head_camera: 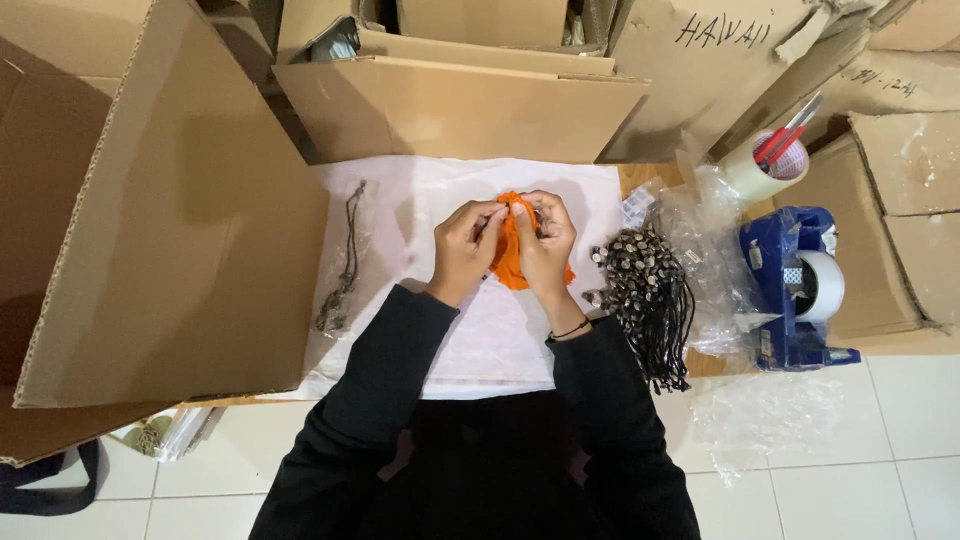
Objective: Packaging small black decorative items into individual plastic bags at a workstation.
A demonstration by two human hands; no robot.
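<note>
In the head view, both hands meet at the centre of the frame over a white sheet [470,345] spread on a low table. The left hand [466,246] and the right hand [545,245] are raised together, fingertips touching at the top of a small piece of orange cloth [509,262]. Each hand pinches the upper edge of the cloth between thumb and fingers, and the rest of it hangs bunched down between the palms, its lower end near the sheet. Black sleeves run down to the bottom of the frame, and a thin dark band sits on the right wrist.

Just right of the hands, a bundle of black cords with small patterned tags [645,290] lies at the sheet's edge. Further right are crumpled clear plastic bags [715,250], a blue tape dispenser [790,290] holding a white roll, and above it a roll of tape [765,165] with red pens standing in it. At the left edge of the sheet lies one dark cord in a clear sleeve [345,260]. A large cardboard box [170,200] fills the upper left, and more boxes line the top.
</note>
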